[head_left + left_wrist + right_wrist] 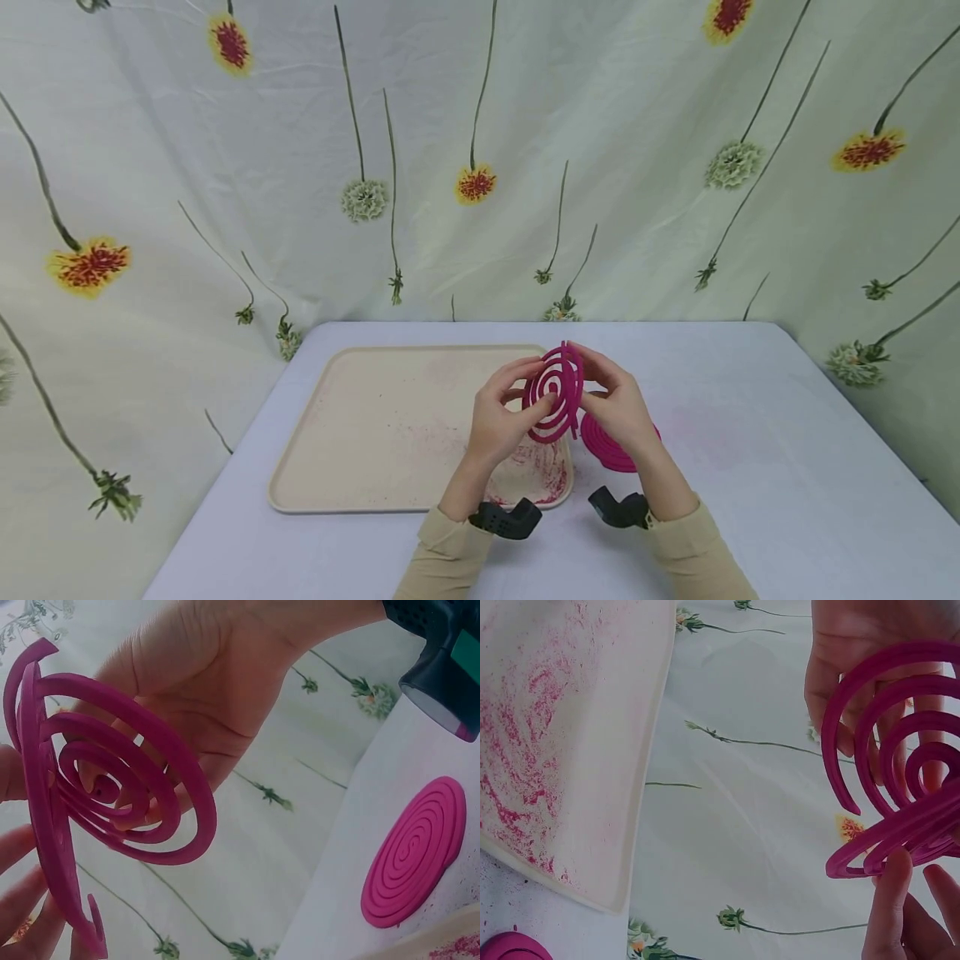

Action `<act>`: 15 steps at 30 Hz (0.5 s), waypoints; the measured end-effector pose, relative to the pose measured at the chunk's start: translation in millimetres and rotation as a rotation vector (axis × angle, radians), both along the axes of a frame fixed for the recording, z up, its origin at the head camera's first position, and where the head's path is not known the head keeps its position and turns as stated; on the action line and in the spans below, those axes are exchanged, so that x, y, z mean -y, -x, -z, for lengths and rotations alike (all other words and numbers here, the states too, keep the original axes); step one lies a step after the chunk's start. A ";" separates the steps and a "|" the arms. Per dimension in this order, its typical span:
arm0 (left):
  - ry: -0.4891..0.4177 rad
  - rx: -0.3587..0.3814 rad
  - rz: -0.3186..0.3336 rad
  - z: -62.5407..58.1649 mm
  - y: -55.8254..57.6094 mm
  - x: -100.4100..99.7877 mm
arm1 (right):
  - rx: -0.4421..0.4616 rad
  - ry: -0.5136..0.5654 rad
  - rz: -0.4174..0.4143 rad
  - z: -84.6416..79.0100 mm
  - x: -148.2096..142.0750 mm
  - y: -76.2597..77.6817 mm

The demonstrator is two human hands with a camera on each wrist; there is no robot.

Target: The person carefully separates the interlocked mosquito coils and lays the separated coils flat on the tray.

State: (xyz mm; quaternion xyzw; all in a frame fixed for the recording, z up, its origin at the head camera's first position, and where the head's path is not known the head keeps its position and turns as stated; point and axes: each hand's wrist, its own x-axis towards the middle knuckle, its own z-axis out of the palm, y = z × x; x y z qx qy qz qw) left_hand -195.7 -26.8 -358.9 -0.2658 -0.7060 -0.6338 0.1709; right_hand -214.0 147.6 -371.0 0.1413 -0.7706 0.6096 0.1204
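Two magenta mosquito coils, partly spread apart with their spirals meeting at an angle, are held up between both hands. My left hand (pixel 495 417) grips one coil (pixel 49 840), seen nearly edge-on in the left wrist view. With thumb and fingers my right hand (pixel 618 404) pinches the other coil (pixel 201 802), whose rings stand apart with gaps between them. A flat, tightly wound magenta coil (pixel 609 454) lies on the table beneath the right hand, partly hidden by it.
A cream tray (pixel 360 433) lies on the left and middle of the white table (pixel 765 467), its right corner smeared with magenta powder. Behind the table hangs a flower-printed cloth (pixel 637 125). Each wrist wears a black camera mount (pixel 510 521).
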 end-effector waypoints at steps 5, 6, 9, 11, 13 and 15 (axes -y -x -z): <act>-0.032 0.046 0.004 1.4 1.8 -0.3 | -0.009 0.011 0.011 1.4 -0.8 1.3; -0.041 0.060 0.012 2.1 2.5 -0.5 | -0.008 0.016 0.010 1.7 -0.5 1.5; -0.080 0.121 0.053 11.2 9.5 -1.3 | 0.000 0.035 -0.003 2.0 0.6 1.3; -0.098 0.167 0.077 17.6 14.4 -2.0 | 0.006 0.059 -0.021 2.1 1.5 1.0; -0.112 0.207 0.098 24.5 19.0 -2.7 | 0.010 0.082 -0.039 1.9 2.1 0.2; -0.117 0.229 0.118 27.6 21.2 -3.0 | 0.010 0.102 -0.056 1.8 2.7 -0.2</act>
